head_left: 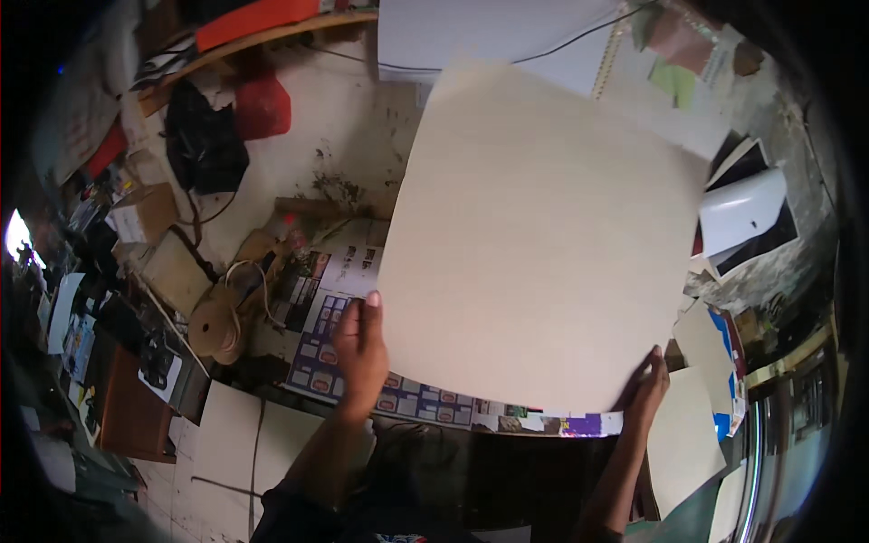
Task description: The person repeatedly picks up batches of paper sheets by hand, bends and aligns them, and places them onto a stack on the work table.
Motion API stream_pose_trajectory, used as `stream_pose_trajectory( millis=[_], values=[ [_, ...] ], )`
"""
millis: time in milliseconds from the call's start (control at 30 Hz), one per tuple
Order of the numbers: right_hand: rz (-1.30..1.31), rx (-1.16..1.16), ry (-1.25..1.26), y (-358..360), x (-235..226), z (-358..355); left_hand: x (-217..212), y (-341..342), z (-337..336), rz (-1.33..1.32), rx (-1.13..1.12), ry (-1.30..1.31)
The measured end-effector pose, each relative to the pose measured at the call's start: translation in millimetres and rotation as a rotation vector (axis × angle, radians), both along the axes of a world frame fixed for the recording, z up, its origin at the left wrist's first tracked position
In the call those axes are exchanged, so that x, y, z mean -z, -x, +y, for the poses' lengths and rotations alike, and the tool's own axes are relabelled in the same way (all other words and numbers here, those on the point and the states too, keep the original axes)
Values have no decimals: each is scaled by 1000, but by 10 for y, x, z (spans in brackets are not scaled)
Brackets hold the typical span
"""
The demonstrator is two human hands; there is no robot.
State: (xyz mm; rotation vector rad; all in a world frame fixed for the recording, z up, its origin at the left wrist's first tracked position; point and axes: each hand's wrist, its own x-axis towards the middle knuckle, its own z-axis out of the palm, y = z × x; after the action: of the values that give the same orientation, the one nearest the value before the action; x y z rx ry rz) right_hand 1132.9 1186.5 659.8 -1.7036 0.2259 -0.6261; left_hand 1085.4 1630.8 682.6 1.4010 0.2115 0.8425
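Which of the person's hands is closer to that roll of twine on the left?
Left. The left hand, gripping the big beige sheet at its left edge, is just right of the twine roll; the right hand holds the sheet's far corner.

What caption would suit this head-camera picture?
Both hands, left hand and right hand, hold a large blank cream sheet over printed newspaper.

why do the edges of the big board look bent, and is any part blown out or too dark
Head view: fisheye distortion bows the straight edges of the beige board held by the left hand and right hand; a small window patch at the far left is blown out; the rim falls to black vignette; the lower foreground under the forearms sits in deep shadow, soft in detail.
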Motion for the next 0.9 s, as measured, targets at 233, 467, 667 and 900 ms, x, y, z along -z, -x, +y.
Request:
stream_pose_trajectory(
  millis=[233, 467, 667, 900],
  values=[
    [305, -190, 911, -1483, 1645, -268, 1594, -1191, 68, 394, -138, -302],
    [1061, -231, 528, -1794, 1807, 92, 2352, -1228, 386, 876, 265, -294],
    [832, -523, 1064, -840, 1553, 230, 1738, -775, 415, 722, 417, -933],
    [739, -343, 922, -1244, 1436, 232, 1779, -1367, 207, 816, 483, -1005]
  ],
)
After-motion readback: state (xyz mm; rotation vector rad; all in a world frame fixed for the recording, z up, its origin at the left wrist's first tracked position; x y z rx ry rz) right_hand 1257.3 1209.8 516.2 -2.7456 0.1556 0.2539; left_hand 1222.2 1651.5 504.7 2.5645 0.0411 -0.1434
